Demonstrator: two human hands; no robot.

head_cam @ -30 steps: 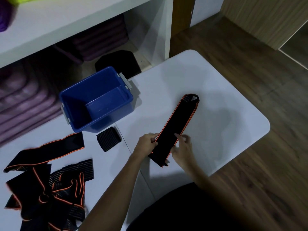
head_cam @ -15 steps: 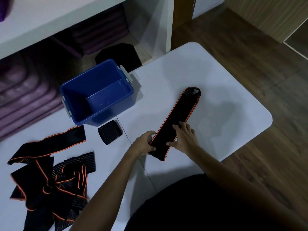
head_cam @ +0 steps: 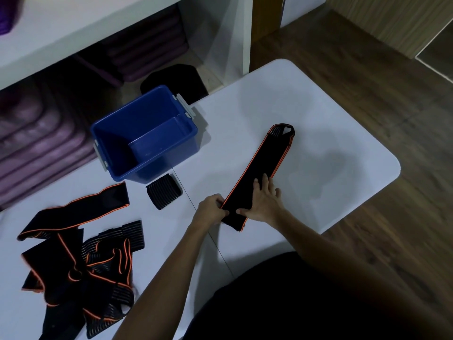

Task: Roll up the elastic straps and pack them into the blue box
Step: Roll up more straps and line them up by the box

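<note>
The strap is lying flat on the counter, running away from both hands. The left hand is pinching the near end; the right hand is pressing flat on it, fingers straight. The strap looks soft, light and springy, so take the near end and keep tension while rolling. The box is sitting beyond the left hand.
</note>
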